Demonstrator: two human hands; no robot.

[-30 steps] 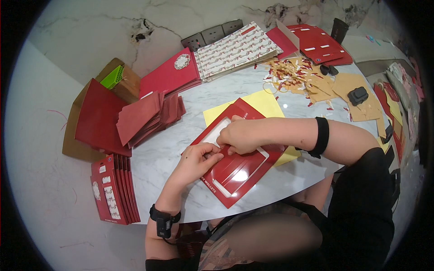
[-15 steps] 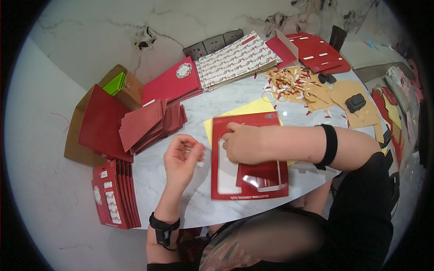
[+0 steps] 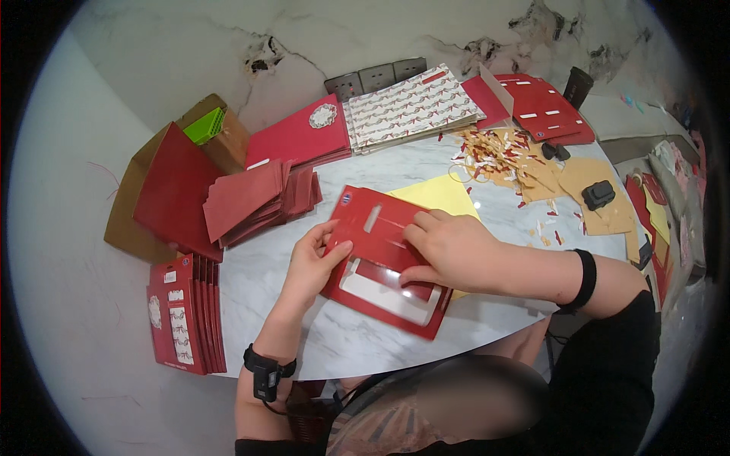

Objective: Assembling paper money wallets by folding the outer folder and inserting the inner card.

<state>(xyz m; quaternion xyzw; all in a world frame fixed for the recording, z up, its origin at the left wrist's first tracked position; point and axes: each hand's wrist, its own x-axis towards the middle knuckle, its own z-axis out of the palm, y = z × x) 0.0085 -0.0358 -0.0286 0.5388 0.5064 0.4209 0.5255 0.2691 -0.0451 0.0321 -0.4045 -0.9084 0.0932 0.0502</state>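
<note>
While the left hand (image 3: 312, 254) pinched a red windowed card (image 3: 380, 253) that lay between the hands, the right hand (image 3: 452, 249) rested over it, grip unclear, yellow sheet (image 3: 449, 194) beyond, marbled worktop (image 3: 342, 338) beneath, veined wall (image 3: 365, 30) farther off.

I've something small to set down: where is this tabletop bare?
Bare marble tabletop lies between the red envelopes and yellow sheet, and between the left hand and the standing red packs. The back right is crowded with red and white scraps and tan sheets.
</note>
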